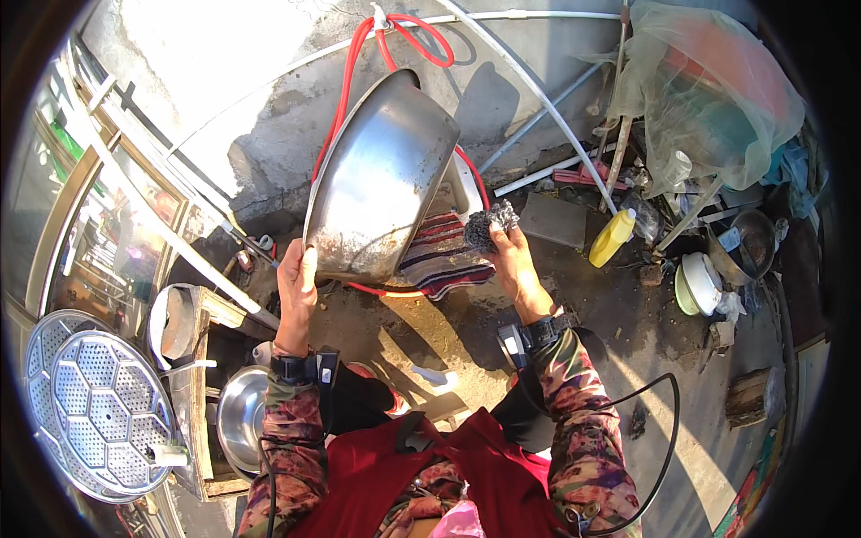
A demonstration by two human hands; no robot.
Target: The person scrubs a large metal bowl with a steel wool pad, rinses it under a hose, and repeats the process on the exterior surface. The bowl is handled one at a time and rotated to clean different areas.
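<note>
A large stainless steel basin (383,168) stands tilted up on its side, its outer wall towards me and stained brown near the lower edge. My left hand (297,279) grips its rim at the lower left. In my right hand (512,259) is a steel wool scourer (488,225), held to the right of the basin and apart from it. A striped cloth (447,255) lies partly behind the basin. Part of a white container (464,181) shows past the basin's right edge. The inside of the basin is hidden.
A red hose (340,107) hangs from a tap on the wall. A yellow bottle (612,239) and stacked bowls (698,286) are on the right. At left are perforated steamer trays (107,403), a metal bowl (243,417) and a wooden frame (195,397). A white pipe (538,94) leans across.
</note>
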